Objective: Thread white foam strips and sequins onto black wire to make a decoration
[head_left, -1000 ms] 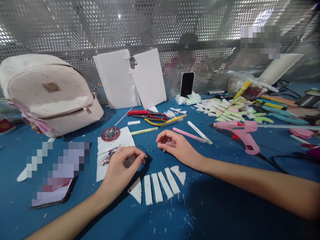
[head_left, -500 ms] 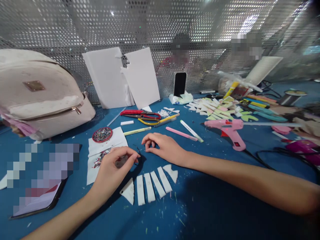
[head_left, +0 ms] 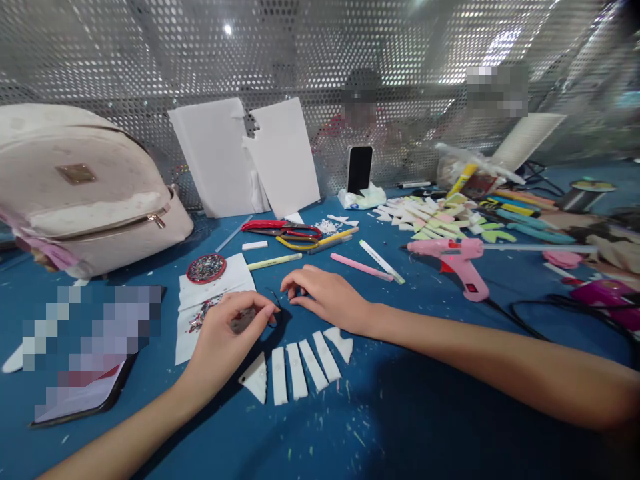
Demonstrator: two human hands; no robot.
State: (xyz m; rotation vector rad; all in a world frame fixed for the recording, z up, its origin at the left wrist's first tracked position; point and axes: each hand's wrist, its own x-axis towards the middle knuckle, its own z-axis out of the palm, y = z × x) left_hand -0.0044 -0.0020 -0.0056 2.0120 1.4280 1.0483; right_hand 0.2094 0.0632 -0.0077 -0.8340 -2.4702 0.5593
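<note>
My left hand point(head_left: 233, 330) is closed in a pinch on a thin dark thread or wire point(head_left: 279, 303), which curves up past the fingertips. Facing it, my right hand point(head_left: 330, 297) rests low over the table with curled fingers; anything between them is too small to make out. Below both hands lies a fish-like row: a white pointed piece point(head_left: 255, 379) with a small hole, several white strips point(head_left: 296, 371), and a notched white tail piece point(head_left: 340, 343). Beside my left hand, a red round dish point(head_left: 206, 269) of small beads sits on white paper point(head_left: 187, 345), with loose beads partly hidden by that hand.
A pink glue gun point(head_left: 457, 257) lies right, its cord trailing. Markers point(head_left: 363, 267), red-handled scissors point(head_left: 280, 230) and a pile of cut pieces point(head_left: 425, 217) lie beyond my hands. A backpack point(head_left: 95, 193) and a tablet point(head_left: 100, 360) are left; a phone point(head_left: 360, 170) stands behind.
The view has shifted slightly. My right fingers have curled in a little and moved slightly left; my left hand keeps its pinch on the thin dark thread or wire.
</note>
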